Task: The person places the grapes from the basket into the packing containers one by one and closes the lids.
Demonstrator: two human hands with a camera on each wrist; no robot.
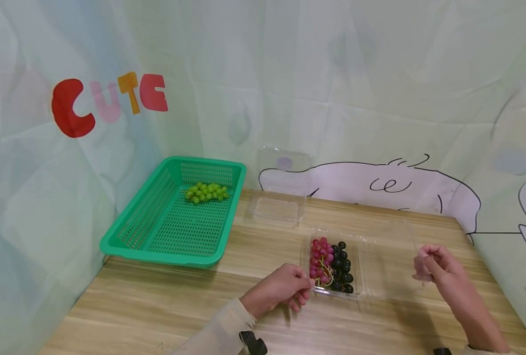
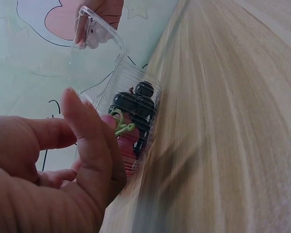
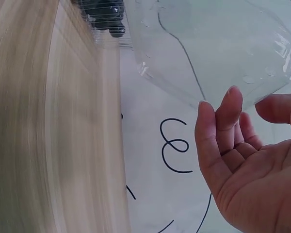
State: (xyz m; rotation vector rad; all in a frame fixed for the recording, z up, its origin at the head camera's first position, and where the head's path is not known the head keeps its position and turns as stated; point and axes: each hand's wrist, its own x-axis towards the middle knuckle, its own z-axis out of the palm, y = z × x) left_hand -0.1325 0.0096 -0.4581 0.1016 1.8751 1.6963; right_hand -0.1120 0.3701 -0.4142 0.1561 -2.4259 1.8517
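A clear plastic clamshell container (image 1: 356,254) lies on the table with its lid (image 1: 392,256) raised on the right. Inside it, red grapes (image 1: 319,254) with green stems lie on the left, beside dark black grapes (image 1: 345,268). At the container's front left corner, my left hand (image 1: 282,287) pinches the rim between thumb and forefinger. My right hand (image 1: 445,268) holds the lid's outer edge by its fingertips, above the table. The right wrist view shows the tilted lid (image 3: 208,53) between thumb and fingers (image 3: 228,116).
A green plastic basket (image 1: 229,224) stands at the left, with a bunch of green grapes (image 1: 206,192) near its back. Behind the clamshell, a second clear container (image 1: 276,209) stands with its lid up against the printed curtain (image 1: 378,88). The wooden table (image 1: 156,305) runs underneath.
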